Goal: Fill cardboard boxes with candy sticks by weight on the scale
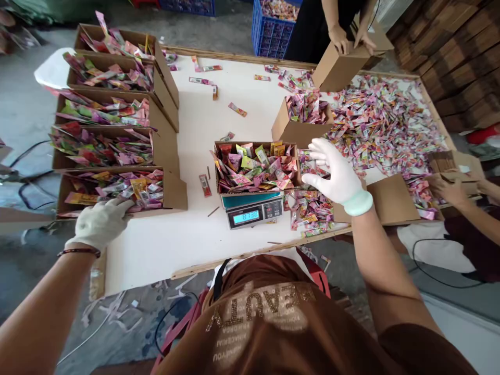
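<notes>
My left hand (100, 221), in a white glove, rests at the front rim of the nearest filled carton (175, 194) on the left, fingers stretched over the packets' edge; no held packet shows. My right hand (332, 169), also gloved, hovers with fingers apart and nothing in it, right of the middle carton (258, 189). That open carton is full of colourful small packets (260, 162) and sits on a digital scale (253, 211) with a lit blue display. Loose packets (308, 208) lie below my right hand.
Several filled cartons (166, 122) line the table's left end. A large packet heap (375, 125) covers the right side, with another filled carton (287, 130) beside it. Co-workers' hands (344, 41) hold a carton (339, 65) at the far edge; others work at right. A blue crate (269, 39) stands behind.
</notes>
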A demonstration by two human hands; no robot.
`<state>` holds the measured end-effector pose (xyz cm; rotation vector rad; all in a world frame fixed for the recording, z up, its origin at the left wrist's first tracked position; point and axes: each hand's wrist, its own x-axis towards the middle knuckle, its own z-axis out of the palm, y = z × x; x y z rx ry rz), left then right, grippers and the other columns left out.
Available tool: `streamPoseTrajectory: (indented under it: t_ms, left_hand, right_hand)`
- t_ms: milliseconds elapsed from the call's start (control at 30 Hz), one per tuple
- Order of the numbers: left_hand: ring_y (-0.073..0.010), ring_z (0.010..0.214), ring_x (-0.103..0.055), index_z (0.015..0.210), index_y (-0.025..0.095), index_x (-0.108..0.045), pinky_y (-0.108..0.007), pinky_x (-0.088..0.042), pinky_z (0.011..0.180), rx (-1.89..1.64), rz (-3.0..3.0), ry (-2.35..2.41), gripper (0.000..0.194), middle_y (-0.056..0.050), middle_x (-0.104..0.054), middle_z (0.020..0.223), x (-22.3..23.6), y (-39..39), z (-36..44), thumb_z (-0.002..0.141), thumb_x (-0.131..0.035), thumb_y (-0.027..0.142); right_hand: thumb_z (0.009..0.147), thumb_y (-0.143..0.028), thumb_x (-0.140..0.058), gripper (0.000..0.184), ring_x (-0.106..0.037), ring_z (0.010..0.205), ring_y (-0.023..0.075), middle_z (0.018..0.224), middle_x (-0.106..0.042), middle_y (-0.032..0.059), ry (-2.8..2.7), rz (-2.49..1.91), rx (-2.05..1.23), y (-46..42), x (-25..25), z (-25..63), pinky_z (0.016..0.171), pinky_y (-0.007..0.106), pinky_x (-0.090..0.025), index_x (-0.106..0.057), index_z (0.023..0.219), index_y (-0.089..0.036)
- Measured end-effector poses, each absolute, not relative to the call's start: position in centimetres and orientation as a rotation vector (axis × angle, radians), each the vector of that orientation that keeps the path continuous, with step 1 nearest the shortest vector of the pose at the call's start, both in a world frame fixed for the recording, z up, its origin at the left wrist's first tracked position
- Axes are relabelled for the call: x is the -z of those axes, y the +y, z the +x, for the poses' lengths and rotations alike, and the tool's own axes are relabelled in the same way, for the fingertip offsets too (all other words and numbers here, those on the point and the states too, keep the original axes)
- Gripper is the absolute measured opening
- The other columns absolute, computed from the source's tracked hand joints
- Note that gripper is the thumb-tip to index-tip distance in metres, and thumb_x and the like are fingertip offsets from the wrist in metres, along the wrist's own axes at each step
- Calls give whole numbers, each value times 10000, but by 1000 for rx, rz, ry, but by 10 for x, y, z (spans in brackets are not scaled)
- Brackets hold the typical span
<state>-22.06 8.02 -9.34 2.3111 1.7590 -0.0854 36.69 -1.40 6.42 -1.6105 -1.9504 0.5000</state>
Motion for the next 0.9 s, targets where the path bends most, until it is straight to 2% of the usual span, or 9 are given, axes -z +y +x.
streamPoseTrajectory:
  t_ms: [100, 167, 333, 467, 567, 633, 733, 800, 900]
  left_hand:
    - [-331, 998, -594, 1262, 155, -677, -541, -483, 948, 360, 2432, 1907, 603, -185, -650, 1264, 82, 55, -208, 904, -524, 616]
    - [-383, 1078, -603, 1311, 161, -647, -558, -482, 962, 293, 2510, 1966, 644, -199, -623, 1329, 67, 38, -192, 945, -476, 662]
    - [-338, 1115, -643, 1298, 154, -656, -434, -493, 955, -51, 2556, 1881, 500, -160, -646, 1381, 30, 16, -137, 1021, -466, 524]
    - [-316, 1224, -633, 1352, 141, -630, -403, -491, 1007, -304, 2537, 1702, 487, -148, -638, 1429, 18, 14, -84, 1050, -478, 491]
    - [-320, 1304, -610, 1320, 162, -654, -427, -489, 1082, -548, 2522, 1537, 450, -141, -612, 1483, 9, 18, -44, 1036, -529, 488]
    - [-325, 1312, -615, 1295, 189, -676, -457, -498, 1100, -651, 2506, 1433, 404, -137, -628, 1463, 0, 23, -18, 1015, -560, 456]
    - [-323, 1332, -616, 1314, 229, -687, -498, -516, 1100, -732, 2493, 1335, 373, -127, -645, 1445, -11, 33, 14, 998, -551, 377]
    - [-316, 1328, -623, 1315, 232, -694, -501, -526, 1098, -796, 2493, 1289, 369, -125, -652, 1444, -14, 38, 29, 991, -540, 320]
    - [-299, 1284, -652, 1296, 213, -706, -471, -549, 1081, -865, 2479, 1245, 357, -126, -661, 1438, -12, 44, 40, 986, -541, 273]
  right_hand:
    - [926, -383, -729, 815, -587, 1377, 363, 1602, -489, 146, -1994, -1573, -499, -4, -66, 362, 1106, 574, -540, -353, 1643, -290]
    - [926, -339, -713, 777, -575, 1377, 359, 1581, -499, 133, -2074, -1549, -473, 10, -73, 352, 1131, 572, -523, -387, 1630, -282]
    - [900, -261, -705, 659, -565, 1333, 335, 1513, -548, 99, -2414, -1473, -488, 54, -77, 314, 1130, 527, -503, -520, 1533, -255]
    - [822, -300, -785, 743, -618, 1134, 309, 1443, -569, 131, -2714, -1587, -572, 83, -44, 280, 921, 431, -540, -540, 1520, -241]
    - [870, -189, -682, 557, -606, 1071, 292, 1370, -598, 156, -2777, -1697, -412, 93, -18, 268, 802, 370, -490, -619, 1424, -191]
    - [876, -78, -571, 410, -603, 1060, 277, 1273, -649, 148, -2748, -1655, -350, 95, -11, 269, 809, 360, -468, -694, 1260, -154]
    - [799, 4, -490, 343, -624, 1025, 247, 1103, -708, 108, -2583, -1501, -466, 91, -19, 286, 898, 362, -472, -721, 993, -160]
    - [758, -1, -476, 323, -645, 994, 226, 1026, -723, 77, -2390, -1411, -537, 85, -32, 304, 934, 360, -486, -702, 903, -180]
    - [805, -95, -538, 201, -668, 952, 212, 983, -731, 50, -2108, -1361, -567, 75, -53, 337, 929, 374, -526, -687, 890, -200]
